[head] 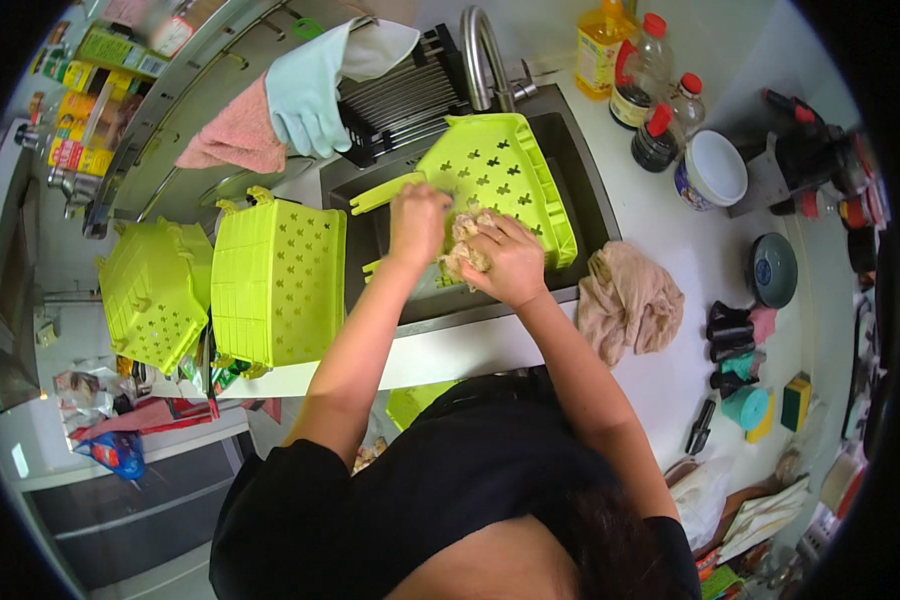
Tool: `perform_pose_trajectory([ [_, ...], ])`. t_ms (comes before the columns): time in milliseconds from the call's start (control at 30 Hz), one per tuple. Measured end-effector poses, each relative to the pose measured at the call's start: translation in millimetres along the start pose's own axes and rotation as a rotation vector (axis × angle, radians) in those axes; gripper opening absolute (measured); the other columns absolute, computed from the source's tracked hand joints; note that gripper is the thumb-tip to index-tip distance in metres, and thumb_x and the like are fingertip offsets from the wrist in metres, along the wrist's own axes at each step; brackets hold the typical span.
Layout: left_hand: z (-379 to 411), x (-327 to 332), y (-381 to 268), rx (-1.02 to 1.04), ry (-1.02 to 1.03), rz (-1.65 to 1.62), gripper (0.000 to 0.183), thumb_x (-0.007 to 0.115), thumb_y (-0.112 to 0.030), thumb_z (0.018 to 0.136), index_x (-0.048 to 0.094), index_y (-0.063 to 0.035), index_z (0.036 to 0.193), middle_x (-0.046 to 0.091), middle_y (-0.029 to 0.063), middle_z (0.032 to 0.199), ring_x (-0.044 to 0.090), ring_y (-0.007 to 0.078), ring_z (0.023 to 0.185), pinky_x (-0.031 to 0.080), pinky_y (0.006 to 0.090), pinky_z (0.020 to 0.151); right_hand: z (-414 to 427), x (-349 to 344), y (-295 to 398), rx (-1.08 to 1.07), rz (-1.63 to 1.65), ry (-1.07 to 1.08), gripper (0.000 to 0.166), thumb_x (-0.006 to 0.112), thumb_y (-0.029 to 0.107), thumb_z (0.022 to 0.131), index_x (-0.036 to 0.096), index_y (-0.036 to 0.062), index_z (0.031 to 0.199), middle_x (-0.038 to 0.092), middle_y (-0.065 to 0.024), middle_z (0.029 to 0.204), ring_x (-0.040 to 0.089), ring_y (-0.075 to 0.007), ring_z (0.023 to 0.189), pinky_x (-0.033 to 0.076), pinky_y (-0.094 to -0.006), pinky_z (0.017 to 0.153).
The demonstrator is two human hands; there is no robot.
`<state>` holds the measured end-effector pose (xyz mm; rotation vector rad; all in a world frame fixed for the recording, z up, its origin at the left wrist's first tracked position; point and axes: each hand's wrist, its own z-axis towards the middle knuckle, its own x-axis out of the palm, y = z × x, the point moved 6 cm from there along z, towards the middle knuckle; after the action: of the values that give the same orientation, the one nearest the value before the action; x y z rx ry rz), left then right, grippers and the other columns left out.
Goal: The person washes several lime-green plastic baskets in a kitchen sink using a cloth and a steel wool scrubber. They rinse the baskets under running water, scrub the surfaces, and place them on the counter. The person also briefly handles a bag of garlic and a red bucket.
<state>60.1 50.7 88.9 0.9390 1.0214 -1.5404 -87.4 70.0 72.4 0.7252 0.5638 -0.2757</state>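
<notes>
A lime green plastic basket (487, 150) with cross-shaped cut-outs stands in the dark sink (586, 172), tilted, with its open side frame towards the left. My right hand (508, 259) is closed over a crumpled beige scrubbing cloth (465, 247), pressed against the basket's lower part. Beside it on the left, my left hand (418, 221) is a blurred, curled fist over the basket's edge. Whether it grips the rim or some small thing is not clear. Part of the basket's lower side is hidden behind both hands.
Two more green baskets, one upright (277, 277) and one farther left (154, 289), stand on the counter. A steel faucet (476, 64) rises behind the sink. A beige cloth (630, 300) lies right of it. Bottles (604, 49) and a white tub (712, 169) stand behind. Rubber gloves (307, 90) hang upper left.
</notes>
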Motion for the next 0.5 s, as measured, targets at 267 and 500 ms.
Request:
perform_pose_trajectory([
  [267,8.2,-4.5,-0.5,0.147,0.078,0.134,0.013,0.061,-0.003,0.064,0.069,-0.0094,0.073,0.062,0.0086,0.077,0.055,0.0263,0.082,0.044,0.0376,0.074,0.4,1.9,6.5,-0.020,-0.002,0.001,0.022,0.069,0.028,0.065,0.065,0.0102,0.077,0.066,-0.0071,0.092,0.060,-0.0262,0.099,0.046,-0.0402,0.089],
  [500,38.1,5.1,26.5,0.027,0.078,0.098,0.016,0.059,-0.003,0.065,0.070,-0.0118,0.073,0.064,0.0074,0.080,0.057,0.0245,0.084,0.045,0.0375,0.079,-0.1,3.4,7.2,-0.063,-0.031,-0.015,0.020,0.068,0.027,0.065,0.065,0.0096,0.074,0.067,-0.0069,0.088,0.061,-0.0264,0.097,0.047,-0.0404,0.087],
])
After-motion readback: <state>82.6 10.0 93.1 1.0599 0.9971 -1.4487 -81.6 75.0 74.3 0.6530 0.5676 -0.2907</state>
